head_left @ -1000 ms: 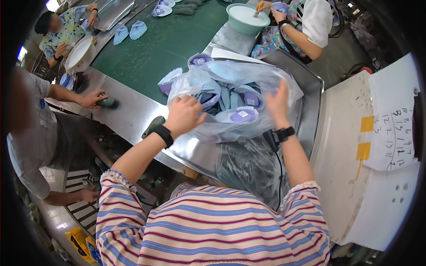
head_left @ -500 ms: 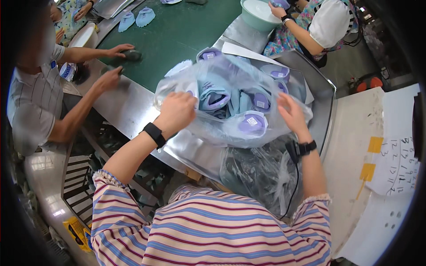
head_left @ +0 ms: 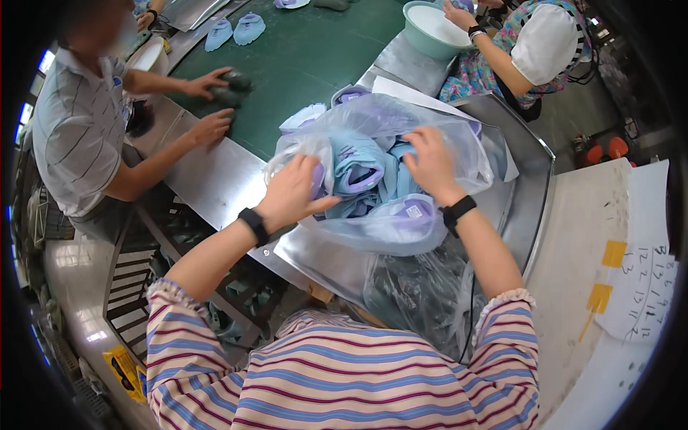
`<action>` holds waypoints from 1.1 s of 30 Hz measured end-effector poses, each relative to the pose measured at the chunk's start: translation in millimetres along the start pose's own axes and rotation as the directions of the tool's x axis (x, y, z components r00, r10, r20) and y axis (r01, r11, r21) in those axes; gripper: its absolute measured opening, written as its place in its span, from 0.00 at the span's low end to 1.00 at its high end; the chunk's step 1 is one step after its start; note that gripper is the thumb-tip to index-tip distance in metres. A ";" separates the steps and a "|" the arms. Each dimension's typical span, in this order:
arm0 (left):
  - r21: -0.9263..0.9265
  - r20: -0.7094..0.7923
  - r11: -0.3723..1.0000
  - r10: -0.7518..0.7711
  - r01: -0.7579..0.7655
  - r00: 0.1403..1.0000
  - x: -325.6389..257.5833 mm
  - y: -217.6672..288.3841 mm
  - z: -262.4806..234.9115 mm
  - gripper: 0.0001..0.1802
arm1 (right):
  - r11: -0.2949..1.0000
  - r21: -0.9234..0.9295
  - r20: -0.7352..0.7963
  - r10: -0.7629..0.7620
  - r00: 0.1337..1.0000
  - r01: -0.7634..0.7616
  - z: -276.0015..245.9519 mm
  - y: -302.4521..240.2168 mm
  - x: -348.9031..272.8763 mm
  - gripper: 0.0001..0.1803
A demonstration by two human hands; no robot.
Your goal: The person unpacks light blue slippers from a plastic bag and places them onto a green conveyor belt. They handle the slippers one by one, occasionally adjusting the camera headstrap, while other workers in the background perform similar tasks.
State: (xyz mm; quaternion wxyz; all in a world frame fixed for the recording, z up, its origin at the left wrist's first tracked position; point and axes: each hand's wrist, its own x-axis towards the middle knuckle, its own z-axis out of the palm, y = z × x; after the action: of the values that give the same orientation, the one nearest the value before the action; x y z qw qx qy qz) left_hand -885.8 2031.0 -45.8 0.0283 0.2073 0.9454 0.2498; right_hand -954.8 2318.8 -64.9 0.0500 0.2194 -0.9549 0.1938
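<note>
A clear plastic bag point(head_left: 380, 238) stands spread on the metal end of the work table, full of light-blue shoe uppers point(head_left: 358, 158) with lavender linings. At the bag's left side is my left hand point(head_left: 292, 188), its thumb held apart from the fingers, which touch the plastic next to a lavender-lined piece. My right hand point(head_left: 431, 170) reaches over the right part of the bag, fingers spread and bent down onto the uppers; their tips are partly hidden. One upper with a white label point(head_left: 416, 213) lies under the film at the near side.
Beyond lies a green table surface point(head_left: 308, 57) with a pair of blue uppers point(head_left: 249, 29). On the left, a co-worker point(head_left: 79, 129) handles dark pieces. A green basin point(head_left: 430, 36) stands near another person. Crumpled clear plastic point(head_left: 419, 287) lies before me, and a metal side wall point(head_left: 534, 186) rises right.
My right hand has moved left and inward from the bag's right edge onto the uppers. My left thumb has spread out. The bag's right side has folded over some uppers, and the view has shifted slightly.
</note>
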 end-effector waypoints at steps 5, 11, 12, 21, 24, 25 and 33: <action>0.358 0.089 0.929 -0.138 0.098 0.986 39.1 37.5 79.1 0.50 | 0.975 0.192 0.221 0.069 0.973 -0.113 80.4 -32.2 -10.0 0.36; -0.194 -0.024 0.935 -0.308 0.298 0.951 57.5 -26.8 70.5 0.44 | 0.951 0.285 0.396 -0.003 0.918 -0.119 35.3 -19.6 -59.1 0.40; -0.205 -0.082 0.947 -0.268 0.247 0.960 53.2 -38.9 66.1 0.44 | 0.961 0.269 0.387 -0.044 0.921 -0.067 28.1 -15.2 -68.2 0.40; -0.217 -0.232 0.975 0.000 -0.052 0.973 1.2 18.5 43.5 0.43 | 0.173 0.940 0.263 0.182 0.947 -0.294 -8.6 -82.0 -72.8 0.48; 0.105 -0.215 0.975 0.214 -0.196 0.953 -17.8 37.9 58.3 0.40 | -0.084 0.926 0.376 0.285 0.882 -0.368 -1.0 -85.4 -62.5 0.38; 0.164 -0.245 0.938 0.338 -0.305 0.909 -20.3 41.1 65.0 0.38 | -0.090 0.935 0.355 0.311 0.882 -0.344 25.8 -66.0 -64.7 0.36; -0.541 -0.292 0.827 -0.016 -0.151 0.956 -50.2 7.8 61.9 0.32 | -0.255 0.933 0.345 0.436 0.831 -0.254 57.8 -35.0 -99.2 0.30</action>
State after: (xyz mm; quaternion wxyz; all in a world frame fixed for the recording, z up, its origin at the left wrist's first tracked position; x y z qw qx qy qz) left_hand -827.3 2045.3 -98.6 -0.0574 0.1855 0.8171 0.5428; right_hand -850.9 2306.8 -123.8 -0.1281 -0.1127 -0.4958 0.8515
